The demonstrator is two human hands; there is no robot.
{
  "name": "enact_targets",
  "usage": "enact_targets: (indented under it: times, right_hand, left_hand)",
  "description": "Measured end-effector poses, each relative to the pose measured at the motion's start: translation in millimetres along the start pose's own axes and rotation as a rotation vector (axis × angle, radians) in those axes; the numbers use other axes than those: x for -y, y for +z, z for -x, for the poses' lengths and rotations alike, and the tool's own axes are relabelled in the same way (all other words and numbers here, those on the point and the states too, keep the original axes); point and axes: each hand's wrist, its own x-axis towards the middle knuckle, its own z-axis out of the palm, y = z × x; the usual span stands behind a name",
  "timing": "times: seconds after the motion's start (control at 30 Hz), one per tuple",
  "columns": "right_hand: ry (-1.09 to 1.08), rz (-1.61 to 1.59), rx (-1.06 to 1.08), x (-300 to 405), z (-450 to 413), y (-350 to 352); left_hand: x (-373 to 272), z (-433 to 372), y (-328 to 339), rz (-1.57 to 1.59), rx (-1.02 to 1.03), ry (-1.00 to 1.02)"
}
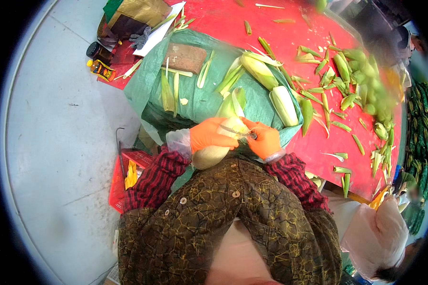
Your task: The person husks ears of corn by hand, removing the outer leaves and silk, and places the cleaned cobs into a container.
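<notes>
My left hand, in an orange glove, grips an ear of corn in pale husk just in front of my body. A small knife is in my orange-gloved right hand; its blade lies across the ear, close to my left fingers. Just beyond both hands, loose green husk lies on a green plastic sheet. Two ears in pale green husk, one farther off and one nearer, rest along the sheet's right side. A reddish brick sits on its far left part.
Husk trimmings litter the red tabletop, with a blurred green heap at right. A dark jar and a yellow-capped bottle stand at the left corner. A red crate is by my left arm. Another person is at lower right.
</notes>
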Motion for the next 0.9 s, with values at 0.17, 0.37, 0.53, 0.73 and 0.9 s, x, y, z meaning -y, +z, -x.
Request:
enact_targets:
  times: [0.17, 0.37, 0.53, 0.73, 0.9]
  right_hand:
    - [0.066, 0.158, 0.014, -4, -1, 5]
    - [0.066, 0.169, -0.15, 1, -11, 19]
    - [0.039, 0.242, 0.001, -17, -13, 34]
    - [-0.016, 0.059, 0.034, -14, -7, 28]
    - [-0.127, -0.029, 0.176, -14, -1, 23]
  left_hand:
    - [11, -12, 12, -0.412, -0.431, 0.087]
    - [15, -17, 26, -0.633, -0.758, 0.05]
    - [26, -11, 28, -0.812, -0.828, 0.134]
    - [39, 2, -17, -0.27, -0.259, 0.11]
    - [29, 5, -9, 0.022, -0.072, -0.037]
